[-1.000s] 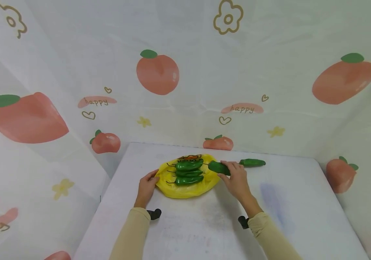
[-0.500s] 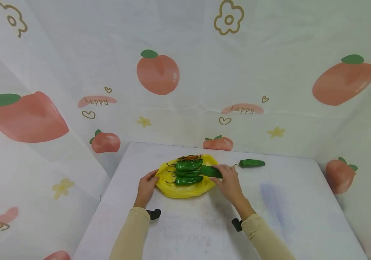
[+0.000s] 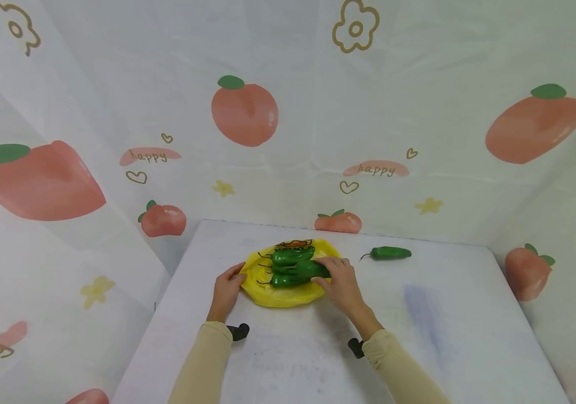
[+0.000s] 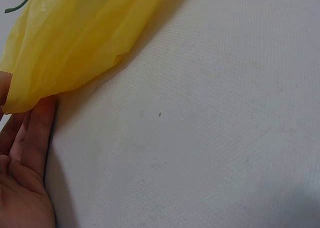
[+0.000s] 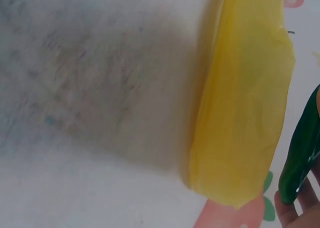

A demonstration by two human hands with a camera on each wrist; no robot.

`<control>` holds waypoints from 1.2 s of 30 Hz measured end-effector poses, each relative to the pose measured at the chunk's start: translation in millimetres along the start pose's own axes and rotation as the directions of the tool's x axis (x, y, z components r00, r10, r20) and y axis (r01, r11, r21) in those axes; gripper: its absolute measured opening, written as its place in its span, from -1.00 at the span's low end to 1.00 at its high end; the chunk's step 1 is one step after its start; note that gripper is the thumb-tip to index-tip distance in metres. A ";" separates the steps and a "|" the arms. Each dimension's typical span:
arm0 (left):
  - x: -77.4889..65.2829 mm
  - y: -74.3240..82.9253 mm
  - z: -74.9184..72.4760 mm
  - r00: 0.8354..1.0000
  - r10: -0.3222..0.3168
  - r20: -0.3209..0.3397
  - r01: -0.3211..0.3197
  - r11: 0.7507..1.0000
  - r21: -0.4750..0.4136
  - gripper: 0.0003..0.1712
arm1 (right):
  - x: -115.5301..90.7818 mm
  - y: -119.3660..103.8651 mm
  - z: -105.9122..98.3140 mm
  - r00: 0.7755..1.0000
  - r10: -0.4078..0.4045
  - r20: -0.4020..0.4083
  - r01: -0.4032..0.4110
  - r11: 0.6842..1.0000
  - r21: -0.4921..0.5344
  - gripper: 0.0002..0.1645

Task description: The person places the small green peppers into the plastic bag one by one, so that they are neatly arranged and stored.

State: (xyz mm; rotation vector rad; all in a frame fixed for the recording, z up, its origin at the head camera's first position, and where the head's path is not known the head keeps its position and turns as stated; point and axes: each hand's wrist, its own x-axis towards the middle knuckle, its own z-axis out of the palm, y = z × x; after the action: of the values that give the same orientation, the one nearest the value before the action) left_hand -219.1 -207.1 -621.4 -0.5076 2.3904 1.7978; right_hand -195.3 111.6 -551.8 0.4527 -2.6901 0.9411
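A yellow plastic bag (image 3: 272,298) lies spread open on the table, with several green peppers (image 3: 288,280) side by side on it, their stems pointing left. My left hand (image 3: 225,289) pinches the bag's left edge; the left wrist view shows the fingers (image 4: 40,133) behind the yellow film. Over the bag's right side, my right hand (image 3: 340,283) grips another green pepper (image 3: 308,269), which overlaps the middle of the row. In the right wrist view this pepper (image 5: 295,158) is partly out of frame, above the bag's upright side wall (image 5: 245,97).
One loose green pepper (image 3: 391,253) lies on the white table (image 3: 459,314), right of the bag near the back edge. Fabric walls (image 3: 288,185) printed with fruit enclose the table at the back and sides. A bluish stain (image 3: 426,314) marks the tabletop on the right.
My right hand has moved left with its pepper, from the bag's right edge to over the row of peppers. My left hand has stayed at the bag's left edge.
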 end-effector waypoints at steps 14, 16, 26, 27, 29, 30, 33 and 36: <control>0.5 1.1 -2.0 1.000 0.002 -0.002 -0.002 1.000 0.010 -0.52 | 13.1 -16.6 16.5 0.997 -0.055 0.046 0.054 0.998 0.016 -0.41; 0.4 1.0 -1.9 1.000 -0.001 -0.006 0.001 1.000 0.008 -0.52 | 14.7 -19.4 19.0 0.997 -0.059 0.049 0.058 0.998 0.006 -0.41; 0.9 -1.7 -1.5 1.000 -0.007 -0.003 0.007 1.000 0.002 -0.53 | 21.3 -28.0 32.3 0.993 -0.088 0.078 0.092 0.995 -0.043 -0.44; 1.3 -1.9 -1.4 1.000 -0.007 0.001 0.007 1.000 0.000 -0.53 | 21.8 -28.6 33.7 0.992 -0.093 0.081 0.098 0.994 -0.054 -0.44; 2.0 -1.9 -1.7 1.000 -0.009 0.004 0.009 1.000 -0.003 -0.52 | 22.7 -29.9 36.3 0.991 -0.101 0.084 0.107 0.992 -0.070 -0.45; 2.4 -2.0 -1.8 1.000 -0.006 0.006 0.006 1.000 -0.002 -0.52 | 23.2 -30.5 37.5 0.991 -0.106 0.083 0.112 0.991 -0.079 -0.45; 3.4 -2.5 -2.3 1.000 0.002 0.010 -0.002 1.000 0.005 -0.52 | 24.7 -32.4 40.8 0.990 -0.116 0.078 0.124 0.987 -0.105 -0.46; 3.5 -2.7 -2.4 1.000 0.000 0.009 0.000 1.000 0.003 -0.53 | 25.6 -33.9 44.0 0.989 -0.127 0.075 0.137 0.980 -0.142 -0.47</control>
State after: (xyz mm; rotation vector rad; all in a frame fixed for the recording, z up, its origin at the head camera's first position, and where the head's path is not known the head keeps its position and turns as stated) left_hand -221.2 -210.8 -624.2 -0.4984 2.3868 1.7920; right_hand -212.2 53.1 -557.6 0.6317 -2.7242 0.6980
